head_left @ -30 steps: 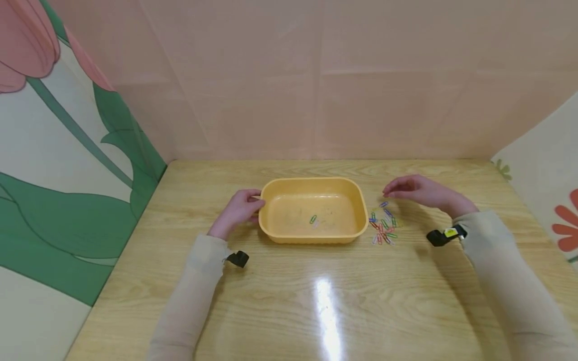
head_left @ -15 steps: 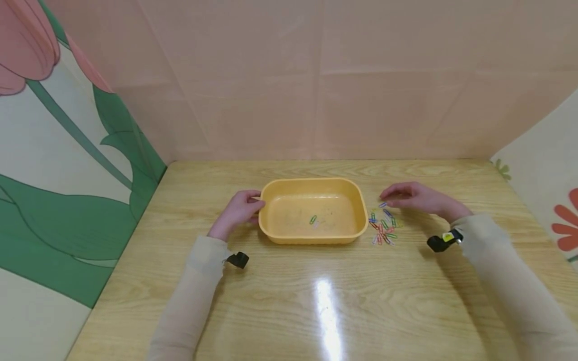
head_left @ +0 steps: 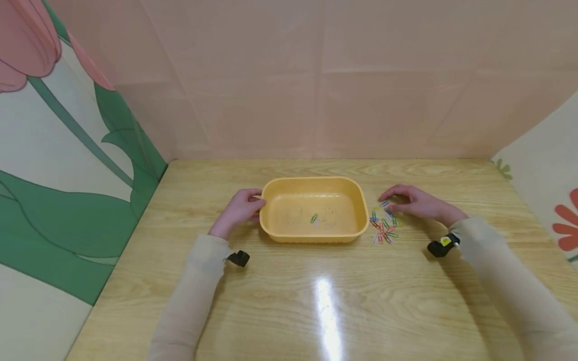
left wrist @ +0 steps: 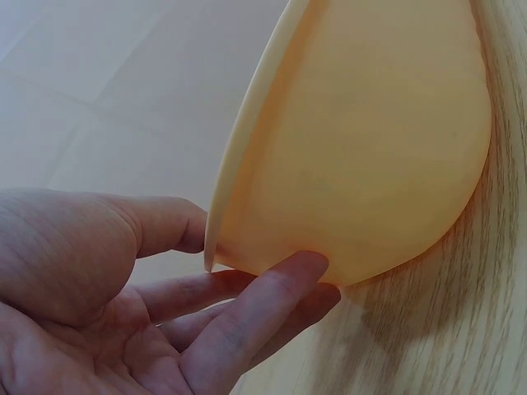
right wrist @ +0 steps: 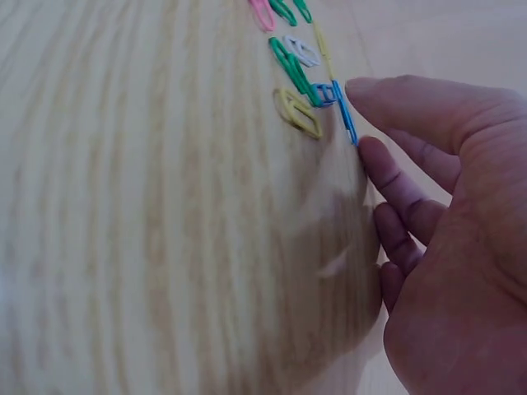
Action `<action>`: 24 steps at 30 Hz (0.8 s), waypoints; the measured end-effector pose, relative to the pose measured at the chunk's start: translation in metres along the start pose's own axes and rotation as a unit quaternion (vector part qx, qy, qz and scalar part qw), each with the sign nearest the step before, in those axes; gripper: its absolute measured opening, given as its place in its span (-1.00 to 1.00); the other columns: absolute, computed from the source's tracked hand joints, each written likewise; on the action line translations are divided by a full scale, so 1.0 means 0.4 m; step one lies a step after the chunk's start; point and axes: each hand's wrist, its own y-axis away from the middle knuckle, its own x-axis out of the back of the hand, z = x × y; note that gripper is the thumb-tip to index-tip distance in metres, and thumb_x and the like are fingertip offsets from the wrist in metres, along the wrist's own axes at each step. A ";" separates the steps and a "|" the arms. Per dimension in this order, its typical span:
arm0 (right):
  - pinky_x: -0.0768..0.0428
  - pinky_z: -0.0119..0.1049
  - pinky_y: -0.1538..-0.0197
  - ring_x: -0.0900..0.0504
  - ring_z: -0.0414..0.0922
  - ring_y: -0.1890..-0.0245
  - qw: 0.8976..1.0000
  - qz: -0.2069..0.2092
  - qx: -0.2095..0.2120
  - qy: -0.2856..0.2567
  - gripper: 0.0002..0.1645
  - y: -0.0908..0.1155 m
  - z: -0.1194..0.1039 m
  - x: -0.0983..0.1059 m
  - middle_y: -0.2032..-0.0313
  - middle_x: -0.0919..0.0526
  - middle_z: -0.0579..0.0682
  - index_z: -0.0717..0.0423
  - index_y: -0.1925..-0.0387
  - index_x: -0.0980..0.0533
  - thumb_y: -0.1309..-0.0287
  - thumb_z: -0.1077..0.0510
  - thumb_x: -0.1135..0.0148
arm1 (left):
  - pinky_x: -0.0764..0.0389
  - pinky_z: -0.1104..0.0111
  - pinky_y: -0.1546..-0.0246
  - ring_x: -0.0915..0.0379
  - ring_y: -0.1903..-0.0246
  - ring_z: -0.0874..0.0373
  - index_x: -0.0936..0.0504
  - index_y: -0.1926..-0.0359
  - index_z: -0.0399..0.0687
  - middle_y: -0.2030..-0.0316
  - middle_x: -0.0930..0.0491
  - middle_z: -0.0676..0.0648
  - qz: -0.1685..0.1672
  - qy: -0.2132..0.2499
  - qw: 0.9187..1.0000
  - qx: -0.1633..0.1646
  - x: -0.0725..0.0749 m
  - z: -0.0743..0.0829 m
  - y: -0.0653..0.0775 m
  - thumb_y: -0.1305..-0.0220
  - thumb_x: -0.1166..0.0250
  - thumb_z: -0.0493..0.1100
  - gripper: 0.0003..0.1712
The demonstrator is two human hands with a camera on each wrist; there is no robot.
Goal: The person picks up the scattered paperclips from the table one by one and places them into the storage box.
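Note:
A yellow plastic basin (head_left: 289,233) sits on the wooden table. My left hand (head_left: 238,206) grips its left end, thumb at the rim and fingers against the outer wall, as the left wrist view shows. Inside the basin lie a green paper clip (head_left: 313,218) and a faint pale one beside it. Right of the basin is a small spread of colored paper clips (head_left: 382,233). My right hand (head_left: 422,204) is at the far side of this spread. A blue paper clip (right wrist: 344,113) lies by its parted thumb and forefinger; whether they touch it is unclear.
The wooden table (head_left: 280,296) reaches back to a pink-covered wall (head_left: 316,90). A flower-patterned panel (head_left: 67,225) borders the left side, and another patterned panel (head_left: 542,165) the right. Black wrist cameras (head_left: 440,246) hang below both wrists.
My right hand has come down and toward me, with thumb and forefinger now on either side of the blue paper clip. The left hand and the basin stay in place.

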 end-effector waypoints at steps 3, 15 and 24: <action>-0.21 0.19 -0.19 -0.35 0.10 -0.12 1.000 0.010 0.023 0.008 -0.68 0.000 0.001 -0.006 -0.05 -0.49 0.11 0.15 -0.02 -0.54 -0.22 0.24 -0.26 | -0.66 0.18 0.20 -0.54 0.04 -0.12 -0.34 -0.29 -0.32 -0.07 -0.50 -0.36 -0.001 -0.006 1.000 0.002 0.000 0.001 0.000 -0.40 -0.10 -0.28 -0.53; -0.08 0.17 -0.04 -0.30 0.10 -0.07 0.990 0.081 0.081 0.086 -0.75 -0.006 0.018 -0.035 -0.01 -0.47 0.11 0.06 0.12 -0.57 -0.14 0.30 -0.31 | -0.66 0.20 0.21 -0.55 0.05 -0.11 -0.35 -0.29 -0.28 -0.06 -0.51 -0.35 0.002 -0.011 1.000 0.005 -0.003 -0.003 -0.004 -0.40 -0.11 -0.26 -0.52; -0.03 0.21 -0.03 -0.18 0.20 -0.10 0.992 0.078 0.047 0.085 -0.86 -0.006 0.026 -0.038 -0.06 -0.38 0.17 0.05 0.18 -0.56 -0.22 0.23 -0.26 | -0.66 0.17 0.20 -0.55 0.06 -0.11 -0.35 -0.28 -0.29 -0.05 -0.51 -0.35 0.001 -0.010 1.000 -0.001 -0.001 -0.004 -0.003 -0.40 -0.11 -0.27 -0.53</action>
